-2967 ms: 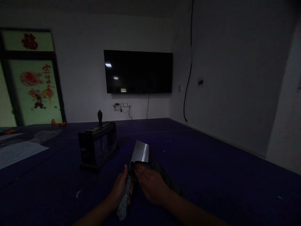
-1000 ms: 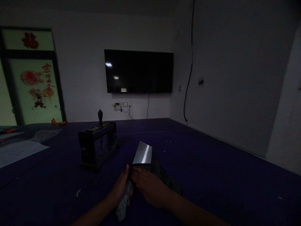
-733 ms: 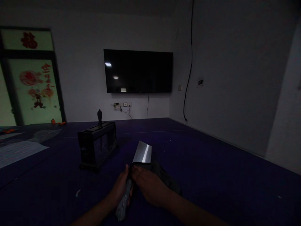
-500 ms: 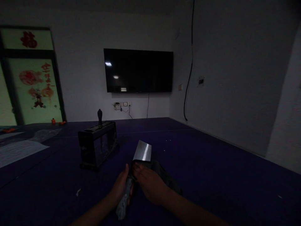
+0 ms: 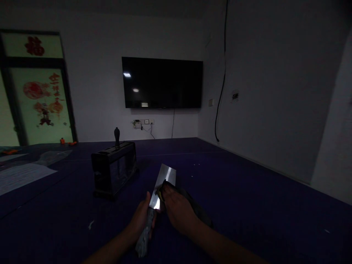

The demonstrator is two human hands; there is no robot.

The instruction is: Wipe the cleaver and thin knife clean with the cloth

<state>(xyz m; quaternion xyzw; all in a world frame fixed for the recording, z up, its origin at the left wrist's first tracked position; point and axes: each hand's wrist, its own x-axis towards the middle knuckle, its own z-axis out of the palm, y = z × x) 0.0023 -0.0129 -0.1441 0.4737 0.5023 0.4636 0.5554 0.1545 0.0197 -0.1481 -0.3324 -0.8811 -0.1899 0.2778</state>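
Observation:
A cleaver (image 5: 162, 180) with a broad shiny blade and a grey handle points away from me above the purple surface. My left hand (image 5: 140, 220) is closed around it where handle and blade meet, the thumb lying along the side. My right hand (image 5: 180, 211) presses a dark cloth (image 5: 196, 207) with a bit of yellow at its edge onto the blade's right part. The cloth hangs down to the right, behind the hand. Ahead and left stands a black knife block (image 5: 114, 168) with one dark handle sticking up from its top.
The purple tabletop (image 5: 247, 198) reaches to the walls, with small white scraps on it. Paper sheets (image 5: 24, 178) and clear plastic (image 5: 52, 157) lie at the left, small orange items (image 5: 67, 142) beyond. A television (image 5: 163, 83) and a dangling cable (image 5: 221, 91) are on the walls.
My right hand and the cloth have shifted right across the blade, uncovering its lower part near the handle. The left hand stays on the cleaver, and the knife block has not moved.

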